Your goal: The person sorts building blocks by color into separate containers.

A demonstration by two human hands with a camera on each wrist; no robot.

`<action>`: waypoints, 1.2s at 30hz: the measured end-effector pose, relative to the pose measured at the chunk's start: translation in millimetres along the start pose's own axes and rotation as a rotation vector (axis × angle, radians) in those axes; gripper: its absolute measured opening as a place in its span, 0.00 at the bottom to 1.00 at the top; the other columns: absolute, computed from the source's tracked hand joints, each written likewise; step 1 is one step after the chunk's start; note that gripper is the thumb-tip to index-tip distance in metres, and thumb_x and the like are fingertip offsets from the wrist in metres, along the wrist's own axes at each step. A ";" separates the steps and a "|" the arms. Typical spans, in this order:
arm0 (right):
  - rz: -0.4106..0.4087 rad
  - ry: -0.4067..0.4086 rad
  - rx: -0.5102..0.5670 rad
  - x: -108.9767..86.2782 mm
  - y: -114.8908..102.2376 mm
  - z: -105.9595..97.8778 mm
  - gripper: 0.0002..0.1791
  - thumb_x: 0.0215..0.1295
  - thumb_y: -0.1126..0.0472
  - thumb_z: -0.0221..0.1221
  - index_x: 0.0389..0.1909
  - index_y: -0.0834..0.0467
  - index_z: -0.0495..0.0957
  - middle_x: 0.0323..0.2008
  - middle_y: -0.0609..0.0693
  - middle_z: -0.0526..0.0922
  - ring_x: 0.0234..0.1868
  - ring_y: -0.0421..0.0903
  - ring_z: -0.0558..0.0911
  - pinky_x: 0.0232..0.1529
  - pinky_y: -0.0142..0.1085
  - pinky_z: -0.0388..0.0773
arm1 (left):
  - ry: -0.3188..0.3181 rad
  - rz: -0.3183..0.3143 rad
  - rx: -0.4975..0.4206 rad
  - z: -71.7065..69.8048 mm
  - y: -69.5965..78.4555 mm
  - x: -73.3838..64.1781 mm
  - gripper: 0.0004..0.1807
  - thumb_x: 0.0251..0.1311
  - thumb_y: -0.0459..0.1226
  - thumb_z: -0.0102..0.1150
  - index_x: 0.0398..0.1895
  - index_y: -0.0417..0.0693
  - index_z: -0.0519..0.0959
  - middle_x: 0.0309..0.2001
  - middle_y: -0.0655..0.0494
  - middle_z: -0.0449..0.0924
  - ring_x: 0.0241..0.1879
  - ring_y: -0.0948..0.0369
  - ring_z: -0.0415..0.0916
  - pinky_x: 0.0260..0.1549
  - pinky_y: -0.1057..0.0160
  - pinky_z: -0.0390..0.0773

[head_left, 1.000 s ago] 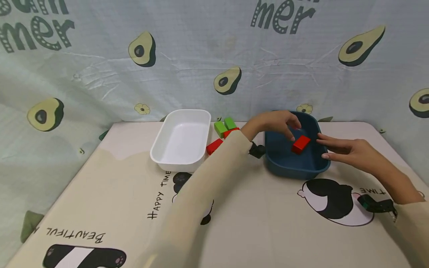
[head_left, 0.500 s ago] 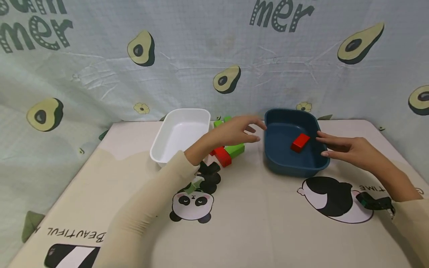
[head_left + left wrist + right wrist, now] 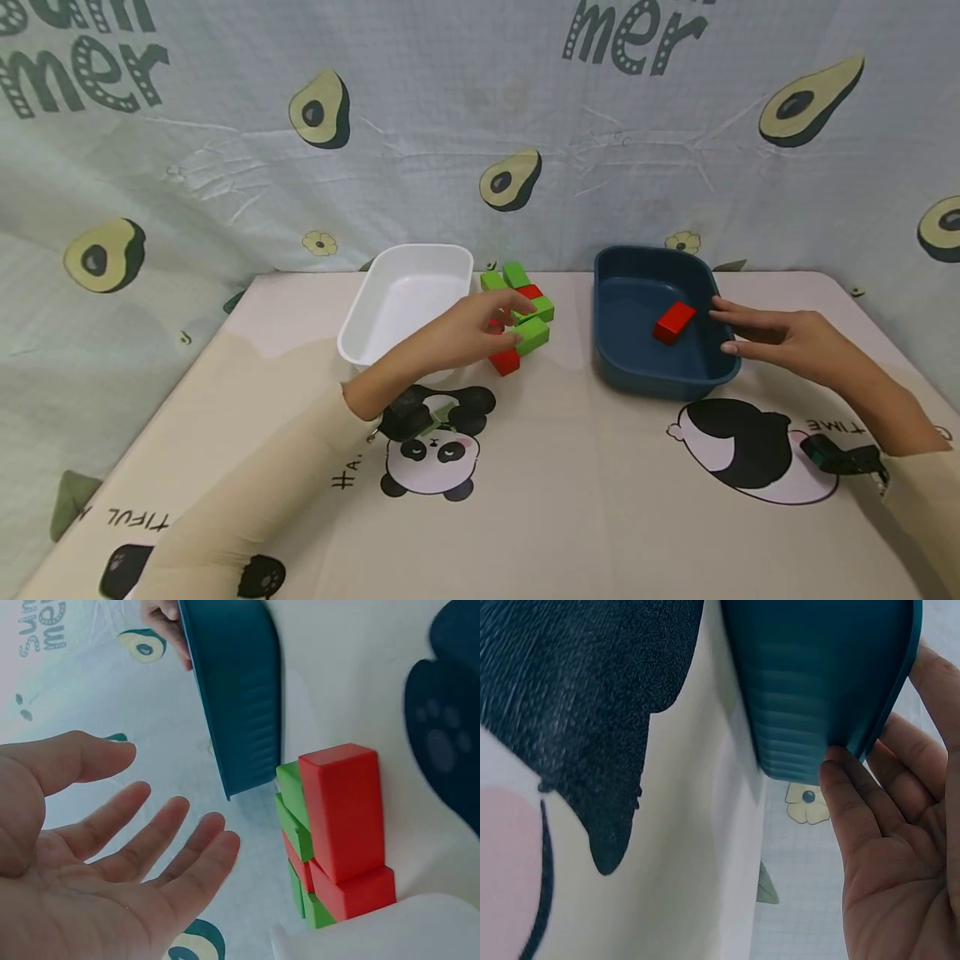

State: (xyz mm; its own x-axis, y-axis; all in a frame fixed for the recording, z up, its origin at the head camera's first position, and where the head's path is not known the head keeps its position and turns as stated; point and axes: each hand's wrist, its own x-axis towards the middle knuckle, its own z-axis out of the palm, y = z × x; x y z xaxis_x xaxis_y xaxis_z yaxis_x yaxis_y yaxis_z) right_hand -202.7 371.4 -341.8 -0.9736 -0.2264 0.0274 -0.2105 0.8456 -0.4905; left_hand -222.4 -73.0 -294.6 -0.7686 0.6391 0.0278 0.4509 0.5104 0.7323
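My left hand [image 3: 468,329] hovers over the pile of blocks with fingers spread and relaxed, nothing held in it. In the left wrist view its palm and fingers are bare, beside a red block [image 3: 343,817] standing close to green blocks [image 3: 292,791]. The pile mixes several green blocks [image 3: 532,336] and red blocks [image 3: 506,362], partly hidden by the hand. My right hand [image 3: 791,342] touches the right side of a dark blue bin [image 3: 637,287], its nearly straight fingertips at the rim and outer wall [image 3: 802,727]. One red block [image 3: 673,323] lies inside that bin.
A white bin [image 3: 405,312] stands to the left of the pile, with my left forearm crossing near its front corner. The table cover [image 3: 570,500] carries printed pandas and lettering. Behind, a pale curtain [image 3: 420,108] with avocado prints hangs at the table's far edge.
My left hand has left the blue bin and moved leftward to the block pile. The red block stays in the bin; my right hand remains at its side.
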 end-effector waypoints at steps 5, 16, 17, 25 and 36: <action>-0.001 -0.003 0.015 -0.1 -1.3 -0.3 0.33 0.67 0.45 0.66 0.72 0.48 0.73 0.75 0.52 0.65 0.71 0.66 0.67 0.63 0.57 0.74 | 0.012 -0.012 0.005 0.7 0.2 -14.6 0.23 0.68 0.30 0.58 0.66 0.39 0.73 0.64 0.45 0.76 0.63 0.48 0.73 0.63 0.53 0.77; -0.003 -0.013 0.026 1.9 -2.2 0.1 0.34 0.67 0.46 0.66 0.72 0.50 0.73 0.75 0.54 0.64 0.72 0.67 0.65 0.61 0.69 0.69 | -0.016 -0.069 -0.061 10.7 -6.8 -37.6 0.23 0.70 0.31 0.54 0.67 0.37 0.73 0.64 0.44 0.76 0.60 0.50 0.77 0.58 0.58 0.81; -0.003 -0.012 0.023 1.9 -2.0 0.1 0.34 0.67 0.46 0.67 0.72 0.50 0.73 0.75 0.54 0.64 0.72 0.67 0.65 0.61 0.68 0.69 | -0.018 -0.072 -0.059 11.5 -7.6 -38.9 0.23 0.70 0.31 0.54 0.67 0.37 0.73 0.64 0.44 0.76 0.60 0.49 0.77 0.58 0.57 0.81; -0.003 -0.004 -0.004 0.2 -0.2 -0.5 0.32 0.66 0.44 0.67 0.71 0.46 0.74 0.74 0.49 0.66 0.72 0.62 0.68 0.55 0.24 0.70 | -0.024 -0.084 -0.062 20.2 -13.1 -49.1 0.26 0.70 0.33 0.54 0.70 0.35 0.68 0.67 0.43 0.72 0.68 0.47 0.68 0.69 0.49 0.70; 0.002 -0.012 0.002 0.3 -0.7 0.4 0.32 0.67 0.44 0.66 0.71 0.45 0.74 0.74 0.48 0.66 0.72 0.62 0.67 0.46 0.11 0.59 | -0.027 -0.151 -0.052 31.3 -24.3 -52.8 0.40 0.71 0.38 0.56 0.80 0.40 0.50 0.80 0.46 0.49 0.78 0.48 0.50 0.74 0.45 0.60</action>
State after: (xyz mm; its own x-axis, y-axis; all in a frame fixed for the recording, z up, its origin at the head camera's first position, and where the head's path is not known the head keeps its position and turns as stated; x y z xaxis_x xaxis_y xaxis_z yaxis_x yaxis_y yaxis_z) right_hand -202.8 370.6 -341.8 -0.9730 -0.2302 0.0162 -0.2081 0.8450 -0.4926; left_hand -178.6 -101.1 -335.2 -0.8131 0.5729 -0.1034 0.3062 0.5720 0.7610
